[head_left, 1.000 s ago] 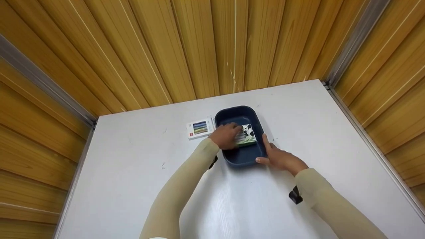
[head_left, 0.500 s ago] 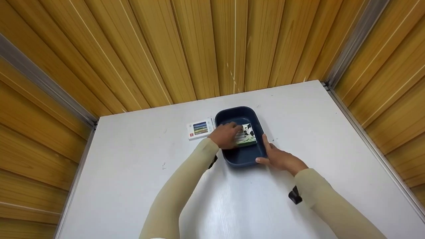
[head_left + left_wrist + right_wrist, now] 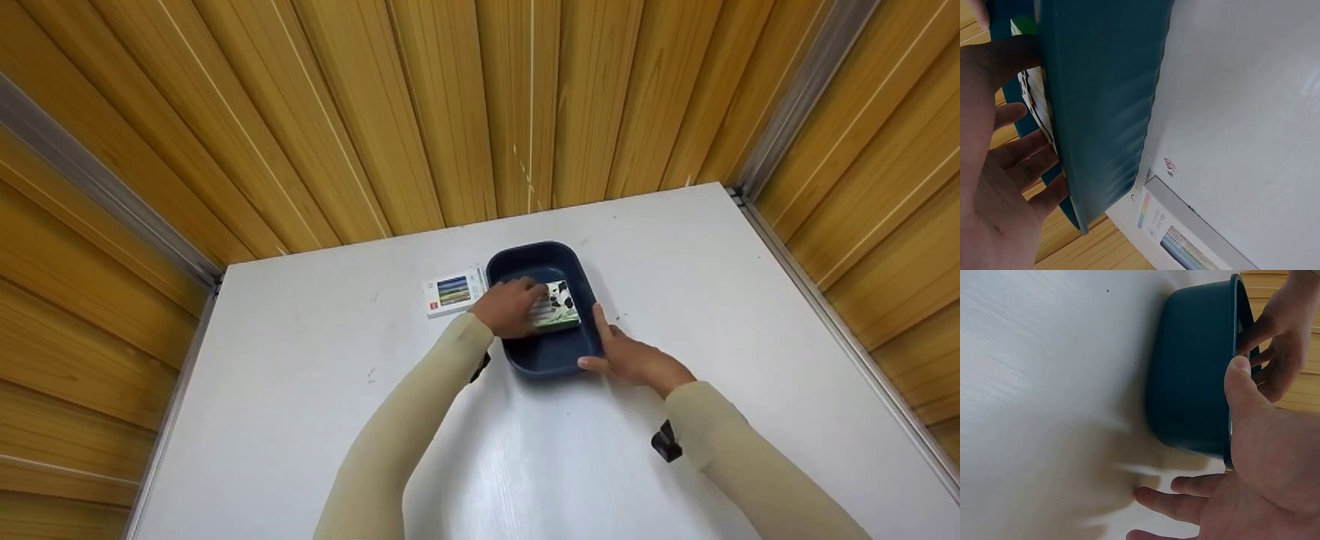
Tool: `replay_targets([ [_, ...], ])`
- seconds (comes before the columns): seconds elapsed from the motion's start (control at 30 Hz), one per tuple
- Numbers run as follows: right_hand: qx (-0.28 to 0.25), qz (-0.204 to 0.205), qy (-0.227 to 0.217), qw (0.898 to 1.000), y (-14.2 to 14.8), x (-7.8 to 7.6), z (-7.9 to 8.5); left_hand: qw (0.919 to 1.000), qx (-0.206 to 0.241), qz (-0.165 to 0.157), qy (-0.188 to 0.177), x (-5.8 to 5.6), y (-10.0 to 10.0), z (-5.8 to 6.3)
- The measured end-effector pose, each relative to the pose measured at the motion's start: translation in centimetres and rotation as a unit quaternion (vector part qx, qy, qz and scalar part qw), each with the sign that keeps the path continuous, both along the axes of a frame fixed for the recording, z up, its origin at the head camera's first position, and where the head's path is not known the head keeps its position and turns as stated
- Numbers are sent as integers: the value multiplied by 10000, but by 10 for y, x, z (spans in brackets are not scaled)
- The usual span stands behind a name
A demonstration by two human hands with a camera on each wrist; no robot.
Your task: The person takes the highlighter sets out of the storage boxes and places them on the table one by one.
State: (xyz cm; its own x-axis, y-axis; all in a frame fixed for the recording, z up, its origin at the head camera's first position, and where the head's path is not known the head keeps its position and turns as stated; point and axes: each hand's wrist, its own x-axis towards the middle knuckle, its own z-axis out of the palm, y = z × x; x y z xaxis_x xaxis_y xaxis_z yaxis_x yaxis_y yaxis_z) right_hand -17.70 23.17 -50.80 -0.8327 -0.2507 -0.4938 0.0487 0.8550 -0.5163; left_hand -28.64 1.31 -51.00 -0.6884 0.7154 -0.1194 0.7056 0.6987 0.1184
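Note:
A dark blue rectangular bin [image 3: 551, 365] stands on the white table. Inside it lies a small white-and-green box with a panda picture [image 3: 562, 306]. My left hand [image 3: 510, 309] reaches over the bin's left rim and holds this box between thumb and fingers, covering its left part. In the left wrist view, the bin wall hides some fingertips and much of the panda box [image 3: 1036, 93]. At the bin's right front corner is my right hand [image 3: 637, 361], its thumb [image 3: 1241, 377] on the rim. Its other visible fingers are straight and spread beside the outer wall.
Left of the bin lies a white box with a window showing coloured sticks [image 3: 452, 291], close to the bin's wall. Wood-patterned panels [image 3: 450, 112] rise behind the table [image 3: 300, 420] and on both sides. Dark straps show at both wrists.

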Motion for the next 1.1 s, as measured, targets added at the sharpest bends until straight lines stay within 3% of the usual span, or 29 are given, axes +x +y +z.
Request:
replay_targets([
  [1.1, -38, 15, -14, 10000, 0, 1, 2, 9995, -121, -15, 282, 1, -5, 8],
])
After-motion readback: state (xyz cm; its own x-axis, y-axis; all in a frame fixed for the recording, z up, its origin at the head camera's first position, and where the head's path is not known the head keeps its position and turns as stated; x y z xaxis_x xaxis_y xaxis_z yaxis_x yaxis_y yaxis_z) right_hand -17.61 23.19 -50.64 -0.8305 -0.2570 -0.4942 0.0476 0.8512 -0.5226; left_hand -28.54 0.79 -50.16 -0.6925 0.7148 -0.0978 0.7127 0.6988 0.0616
